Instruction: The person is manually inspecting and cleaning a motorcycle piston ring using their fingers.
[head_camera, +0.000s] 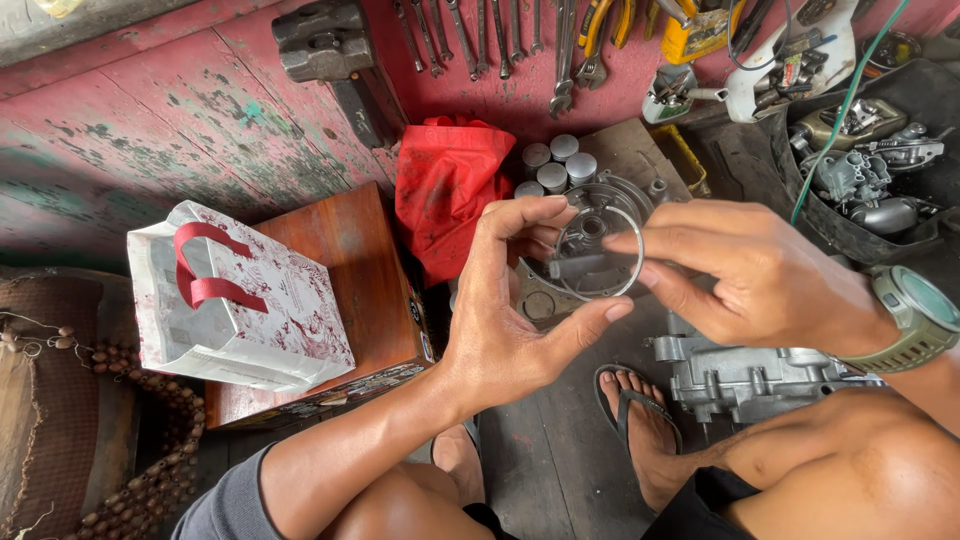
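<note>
One thin metal ring (598, 252), pinched between left hand (505, 320) and right hand (745, 275) fingers, held above round engine cover (600, 215). Red cloth (445, 190) left of cover; wrenches (500, 35) beyond. Best gripped lightly, kept level, unbent.

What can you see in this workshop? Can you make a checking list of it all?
Surface: dark wooden floor, worn.
Job's things: thin metal ring held up between both hands; grey engine casing below.
Clutter: red cloth, patterned bag on wooden box, small cylinders.
Grippers: left hand and right hand pinch the ring.
Cables: green cable.
Surroundings: spanners against red wall.
</note>
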